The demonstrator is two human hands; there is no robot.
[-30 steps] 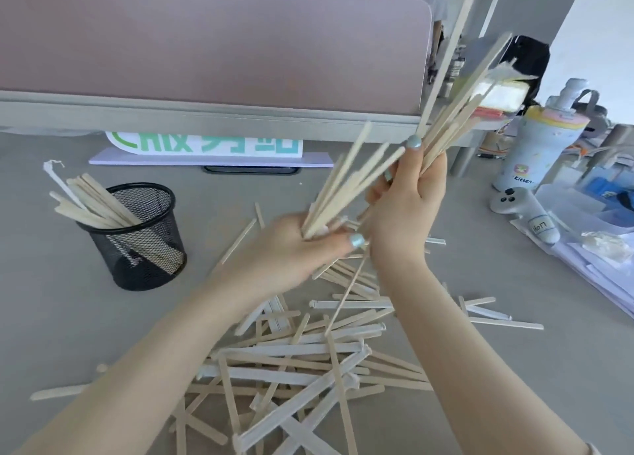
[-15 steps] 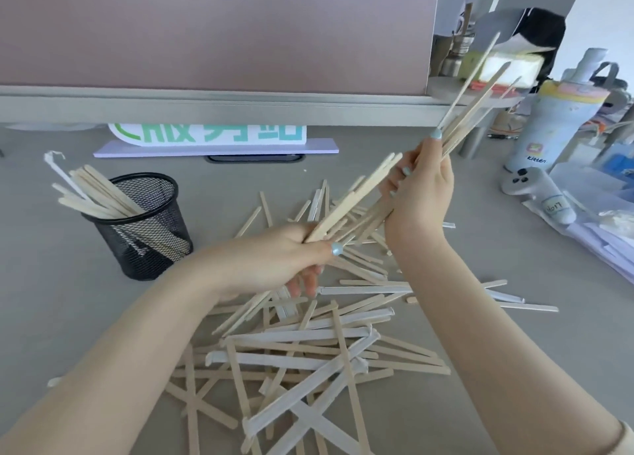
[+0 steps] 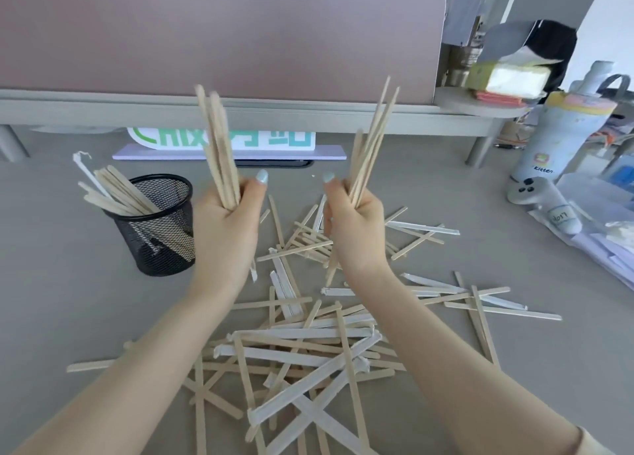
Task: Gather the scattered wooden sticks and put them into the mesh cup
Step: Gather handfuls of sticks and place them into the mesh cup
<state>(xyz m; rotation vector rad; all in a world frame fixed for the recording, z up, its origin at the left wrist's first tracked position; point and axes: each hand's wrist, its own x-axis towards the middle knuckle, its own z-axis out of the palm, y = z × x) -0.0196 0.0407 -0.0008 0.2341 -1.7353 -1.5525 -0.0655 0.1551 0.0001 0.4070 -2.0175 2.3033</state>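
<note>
My left hand (image 3: 228, 228) grips a bundle of wooden sticks (image 3: 218, 145) that stands nearly upright, just right of the black mesh cup (image 3: 161, 245). Several sticks lean out of the cup toward the left. My right hand (image 3: 353, 228) grips a second bundle of sticks (image 3: 372, 145) that fans up and to the right. Both hands hover above the grey table, a hand's width apart. Below and between my forearms lies a scattered pile of wooden sticks (image 3: 308, 345), some in white paper wrappers.
A pink partition (image 3: 219, 32) on a grey shelf closes the back. A green-lettered sign (image 3: 226, 142) stands under it. At the right are a pale bottle (image 3: 562, 135), a white controller (image 3: 545, 204), papers and a tissue box (image 3: 507, 77).
My hands have separated, each taking its own bundle. The left bundle swung from slanting right to nearly upright and moved toward the cup. The right hand dropped lower.
</note>
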